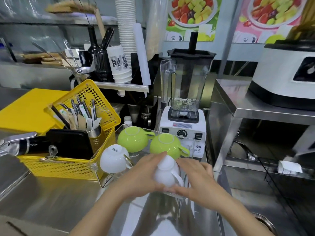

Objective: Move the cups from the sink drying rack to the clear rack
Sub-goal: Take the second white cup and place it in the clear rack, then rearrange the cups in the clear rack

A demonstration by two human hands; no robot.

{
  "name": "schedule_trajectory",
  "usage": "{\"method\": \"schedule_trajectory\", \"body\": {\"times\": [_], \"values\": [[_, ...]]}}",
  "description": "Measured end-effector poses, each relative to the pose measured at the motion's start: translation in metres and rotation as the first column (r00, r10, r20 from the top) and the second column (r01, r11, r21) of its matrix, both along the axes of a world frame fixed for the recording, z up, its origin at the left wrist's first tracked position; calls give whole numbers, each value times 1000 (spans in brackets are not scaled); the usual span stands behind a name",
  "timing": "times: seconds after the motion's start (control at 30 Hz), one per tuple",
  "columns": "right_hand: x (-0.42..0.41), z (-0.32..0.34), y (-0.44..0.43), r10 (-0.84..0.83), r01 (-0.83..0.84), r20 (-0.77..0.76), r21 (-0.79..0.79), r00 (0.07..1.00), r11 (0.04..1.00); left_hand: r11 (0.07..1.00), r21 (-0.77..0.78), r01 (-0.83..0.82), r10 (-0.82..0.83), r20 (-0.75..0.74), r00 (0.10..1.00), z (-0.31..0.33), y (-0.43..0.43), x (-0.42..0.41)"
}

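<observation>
Both hands meet over the near end of the clear rack [191, 142], holding 1 upside-down white cup [167, 172] between them. The left hand [144, 174] cups its left side with the fingers [159, 155] curled over the upturned base, and the right hand [196, 178] presses against the right side, its fingers [177, 189] wrapped under the rim just beside the cup's handle; so both sets of fingers are clamped on this cup. Whether the cup already rests on the rack or hangs just above it cannot be told, as the hands hide its rim. In the same rack 3 more cups stand upside down: a second white cup [113, 158] with a printed base at the near left, a green cup [133, 138] at the far left, and another green cup [166, 145] at the far right, touching or nearly touching the held cup. The rack sits on a steel desk [51, 193], just in front of a white blender [185, 103] with a clear jug and a black lid. To the left, touching the rack's side, stands a yellow basket [68, 166] holding a steel canister of cutlery [92, 132] and a black tray [71, 143]. A chrome tap [15, 143] reaches in from the left edge. Behind the basket lies a yellow board [27, 108], and stacks of white paper cups [126, 31] rise farther back. At the near right a sink basin [255, 218] shows its drain.
</observation>
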State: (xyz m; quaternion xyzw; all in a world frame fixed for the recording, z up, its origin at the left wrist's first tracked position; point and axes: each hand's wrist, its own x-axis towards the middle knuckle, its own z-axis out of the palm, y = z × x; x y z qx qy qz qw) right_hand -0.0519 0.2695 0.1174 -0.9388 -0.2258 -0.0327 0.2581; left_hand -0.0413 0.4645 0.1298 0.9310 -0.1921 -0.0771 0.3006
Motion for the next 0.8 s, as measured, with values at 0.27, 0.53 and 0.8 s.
{"method": "schedule_trajectory", "body": {"times": [0.27, 0.53, 0.8], "values": [[8, 8, -22, -65, 81, -83, 209, 994, 974, 989, -121, -84, 96, 96, 991, 10, 20, 3], [42, -1, -22, -276, 288, -84, 342, 958, 895, 864, -433, -255, 333, 113, 936, 6, -3, 46], [79, -12, -16, -361, 355, 76, 76, 930, 932, 882, -403, -246, 256, -29, 966, -12, -23, 79]]}}
